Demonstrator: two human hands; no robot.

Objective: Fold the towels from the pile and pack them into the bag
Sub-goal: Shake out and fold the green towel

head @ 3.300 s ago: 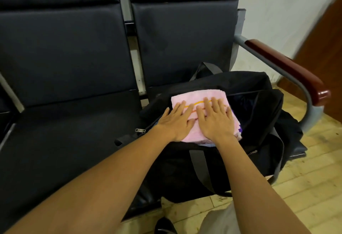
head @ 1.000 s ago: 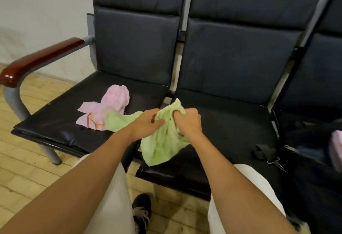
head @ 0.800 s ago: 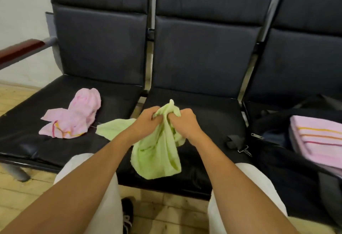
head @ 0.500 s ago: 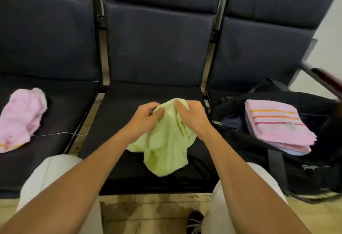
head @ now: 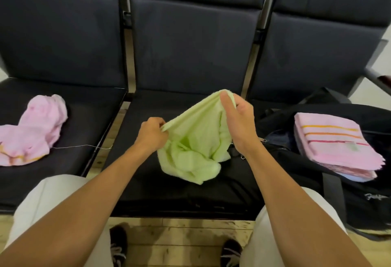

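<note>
Grip, left hand (head: pixel 151 133): pinches one edge of the crumpled pale-green terry towel (head: pixel 194 146).
Grip, right hand (head: pixel 238 118): pinches the same edge, higher; the rest sags onto the black padded bench (head: pixel 148 184).
Handling: work both pinches out to the corners, draw the edge taut, lay flat, then fold.
Destination: black fabric bag (head: pixel 359 194), right, holding folded pink striped towels (head: pixel 332 144).
Pending: crumpled pink towel (head: pixel 31 133), left seat.

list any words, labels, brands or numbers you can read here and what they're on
No text here can be read for certain.
White script logo on the front of the black bag: cut off by the frame edge and too blurred to read.
Small pale tag on the top folded pink towel: too small to tell whether it carries any print.
Nothing else shows writing.
</note>
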